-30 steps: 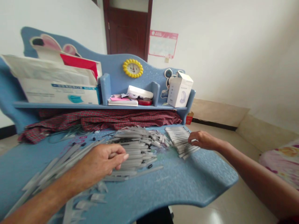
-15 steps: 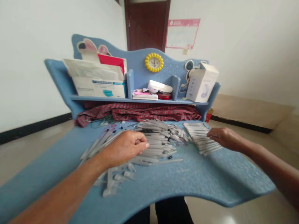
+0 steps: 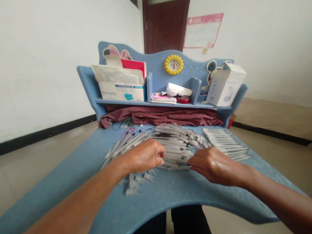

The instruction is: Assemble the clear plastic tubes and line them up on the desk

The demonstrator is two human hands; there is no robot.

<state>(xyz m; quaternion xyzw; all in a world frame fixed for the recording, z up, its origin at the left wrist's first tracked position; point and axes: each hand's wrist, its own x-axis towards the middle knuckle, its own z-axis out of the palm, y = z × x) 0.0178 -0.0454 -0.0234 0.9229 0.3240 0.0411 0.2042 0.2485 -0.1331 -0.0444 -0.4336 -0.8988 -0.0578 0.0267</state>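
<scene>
A loose heap of grey pen barrels lies in the middle of the blue desk. My left hand rests at the heap's near left edge, fingers curled in a pinch on a barrel. My right hand is at the heap's near right edge, fingers curled on the other end of a barrel lying across the front. A neat row of assembled pens lies to the right, apart from both hands. Small pen caps are scattered just in front of my left hand.
A red checked cloth lies at the desk's back under a shelf holding a box of masks, books, a red tin and a white carton. A yellow clock sits on the back panel. Behind is a brown door.
My right hand has left the row of assembled pens and come in to the near edge of the heap. The view has swung left; my left hand stays at the heap.
</scene>
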